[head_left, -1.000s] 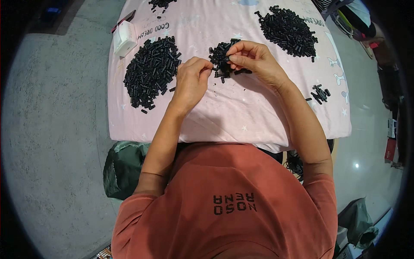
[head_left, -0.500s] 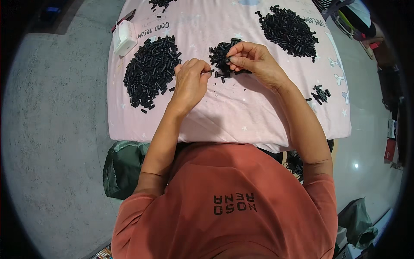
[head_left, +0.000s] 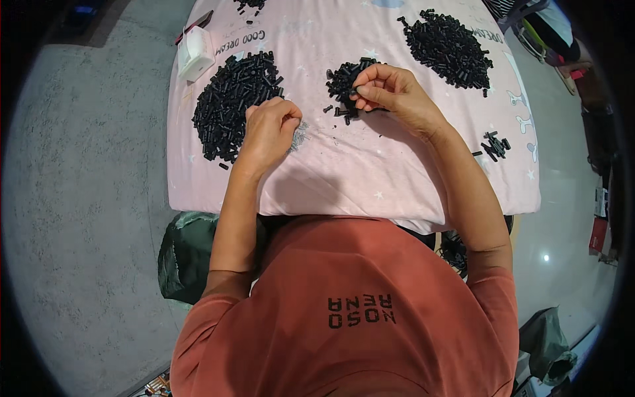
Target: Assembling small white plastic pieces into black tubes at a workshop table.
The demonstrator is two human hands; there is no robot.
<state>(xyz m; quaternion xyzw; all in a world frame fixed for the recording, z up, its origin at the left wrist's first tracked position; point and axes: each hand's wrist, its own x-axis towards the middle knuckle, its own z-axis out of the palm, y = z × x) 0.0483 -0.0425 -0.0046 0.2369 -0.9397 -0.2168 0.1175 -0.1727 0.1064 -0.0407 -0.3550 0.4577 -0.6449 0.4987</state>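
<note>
My right hand (head_left: pixel 393 96) pinches a small black tube-like piece (head_left: pixel 356 92) between thumb and fingertips. It is held over a small pile of black pieces (head_left: pixel 340 81) in the middle of the table. My left hand (head_left: pixel 270 129) is curled closed at the right side of a large pile of black cylindrical pieces (head_left: pixel 228 106). Whatever its fingers hold, if anything, is hidden. Beside that hand, partly covered by it, lies a little heap of small silvery-grey bits (head_left: pixel 299 137).
A pink patterned cloth (head_left: pixel 370 178) covers the table. Another large black pile (head_left: pixel 450 49) lies at the far right, with several loose black pieces (head_left: pixel 495 145) nearer. A white box (head_left: pixel 196 54) stands at the far left. Green bags (head_left: pixel 188 258) sit on the floor.
My left hand has moved left, from beside the middle pile to the large left pile, uncovering the silvery-grey bits. The right hand stays almost in place, still pinching the black piece.
</note>
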